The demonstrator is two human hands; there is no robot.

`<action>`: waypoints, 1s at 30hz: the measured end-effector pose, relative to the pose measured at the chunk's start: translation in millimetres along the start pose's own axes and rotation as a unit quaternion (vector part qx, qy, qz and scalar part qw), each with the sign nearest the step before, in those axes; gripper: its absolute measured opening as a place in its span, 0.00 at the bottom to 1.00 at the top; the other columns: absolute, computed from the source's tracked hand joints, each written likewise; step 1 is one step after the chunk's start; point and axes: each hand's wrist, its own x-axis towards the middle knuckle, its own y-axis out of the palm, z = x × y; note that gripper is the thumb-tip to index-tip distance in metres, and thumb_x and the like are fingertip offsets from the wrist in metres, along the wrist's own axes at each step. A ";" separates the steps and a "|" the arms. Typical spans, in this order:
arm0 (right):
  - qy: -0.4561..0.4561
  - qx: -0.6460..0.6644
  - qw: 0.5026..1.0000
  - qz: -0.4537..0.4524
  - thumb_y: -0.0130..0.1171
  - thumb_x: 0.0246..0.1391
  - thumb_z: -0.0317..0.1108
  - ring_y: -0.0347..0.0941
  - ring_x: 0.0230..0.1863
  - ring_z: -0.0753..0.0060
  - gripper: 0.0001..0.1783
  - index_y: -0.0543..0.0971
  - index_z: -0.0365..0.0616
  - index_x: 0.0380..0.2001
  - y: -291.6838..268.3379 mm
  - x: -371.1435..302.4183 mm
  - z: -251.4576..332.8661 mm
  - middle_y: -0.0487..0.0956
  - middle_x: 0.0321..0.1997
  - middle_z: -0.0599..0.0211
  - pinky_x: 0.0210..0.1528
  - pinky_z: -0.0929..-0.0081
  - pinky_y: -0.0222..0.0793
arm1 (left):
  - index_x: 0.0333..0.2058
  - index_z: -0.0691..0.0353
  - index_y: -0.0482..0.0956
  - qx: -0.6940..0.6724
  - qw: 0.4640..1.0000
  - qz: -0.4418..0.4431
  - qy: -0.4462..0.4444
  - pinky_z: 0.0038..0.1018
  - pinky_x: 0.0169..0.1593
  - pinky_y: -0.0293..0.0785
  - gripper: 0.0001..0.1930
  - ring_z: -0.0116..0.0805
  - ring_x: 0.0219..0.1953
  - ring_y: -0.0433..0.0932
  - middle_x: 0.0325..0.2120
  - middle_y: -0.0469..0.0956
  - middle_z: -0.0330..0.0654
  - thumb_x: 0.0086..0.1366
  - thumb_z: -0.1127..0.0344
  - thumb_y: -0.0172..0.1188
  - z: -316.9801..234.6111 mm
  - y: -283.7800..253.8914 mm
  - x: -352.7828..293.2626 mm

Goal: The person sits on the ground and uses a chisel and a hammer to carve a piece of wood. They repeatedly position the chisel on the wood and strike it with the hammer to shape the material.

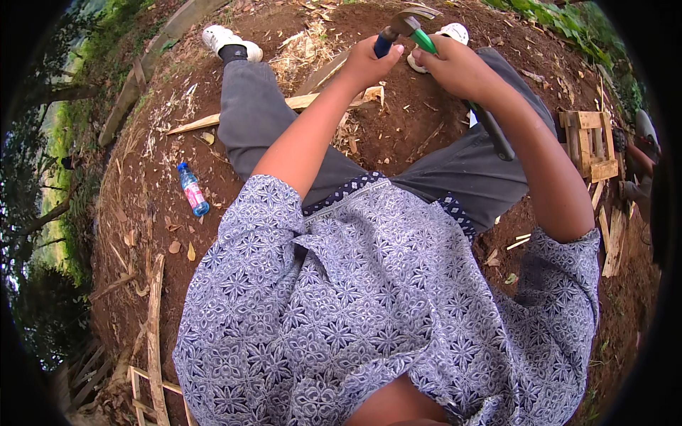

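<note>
My left hand [366, 67] is closed around the dark blue handle [383, 47] of a tool, its lower part hidden by my fingers. My right hand [458, 67] grips a claw hammer [406, 25] by its green and black handle, whose black end sticks out below my wrist. The hammer's striking face meets the top of the blue handle or sits just over it. Under my left forearm, a long split strip of wood [302, 102] lies across the ground between my legs, and another wooden piece [325, 74] reaches out behind that hand.
A blue-capped plastic bottle [192, 189] lies on the brown soil left of my leg. Wood shavings [305, 50] are scattered beyond my feet. A small wooden frame [591, 145] stands at right, near another person's arm [639, 157]. Long wood strips [155, 334] lie at lower left.
</note>
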 end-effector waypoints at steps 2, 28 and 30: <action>0.114 0.080 0.989 0.051 0.52 0.73 0.47 0.60 0.21 0.88 0.17 0.78 0.43 0.41 -23.7 2.2 27.5 0.64 0.22 0.82 0.24 0.81 0.57 | 0.28 0.62 0.76 0.008 1.000 0.005 -0.004 0.31 0.33 0.70 0.19 0.26 0.26 0.70 0.20 0.72 0.34 0.68 0.51 0.65 1.6 -9.5 3.9; 0.264 0.239 0.934 -0.008 0.54 0.71 0.45 0.58 0.18 0.88 0.16 0.78 0.41 0.41 -48.8 -56.2 -16.6 0.65 0.21 0.81 0.21 0.80 0.55 | 0.42 0.62 0.80 0.141 0.967 0.206 0.047 0.34 0.42 0.75 0.18 0.39 0.32 0.79 0.28 0.80 0.44 0.68 0.52 0.64 17.0 45.7 7.3; 0.269 0.370 0.882 -0.113 0.55 0.71 0.45 0.53 0.17 0.92 0.16 0.75 0.41 0.42 -58.5 -73.7 -13.2 0.60 0.20 0.85 0.19 0.83 0.51 | 0.38 0.62 0.80 0.108 0.980 0.166 0.005 0.34 0.38 0.75 0.17 0.34 0.29 0.78 0.25 0.79 0.41 0.68 0.52 0.64 -1.8 31.4 16.3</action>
